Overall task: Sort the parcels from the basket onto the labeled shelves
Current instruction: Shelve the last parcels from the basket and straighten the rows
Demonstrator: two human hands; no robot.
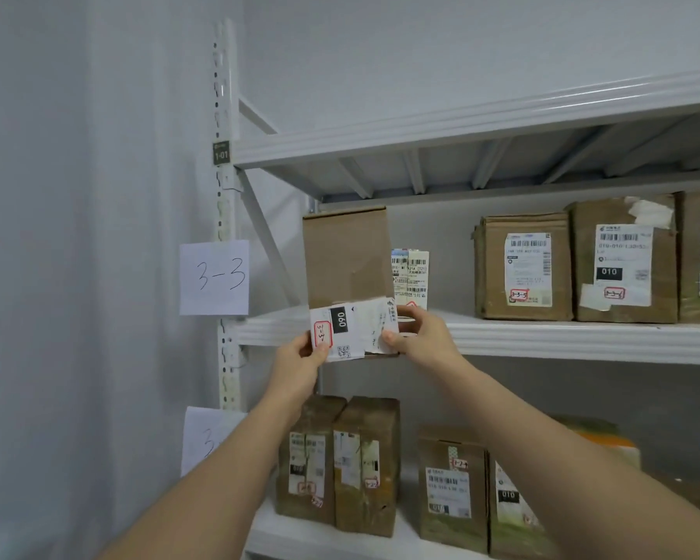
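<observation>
A tall brown cardboard parcel (346, 256) stands tilted at the left end of the white shelf (542, 337), its lower end sticking out over the shelf's front edge. A white shipping label with "060" and a red "3-3" sticker covers that end. My left hand (302, 357) grips the parcel's lower left corner, thumb on the label. My right hand (421, 333) holds its lower right side, fingers curled round the edge. A paper sign reading "3-3" (214, 277) hangs on the upright post to the left.
A thin white parcel (411, 278) stands right of the held one. Brown boxes (522, 266) with labels stand further right on the same shelf. Several boxes (364, 466) fill the shelf below. Another shelf board (461, 127) runs overhead.
</observation>
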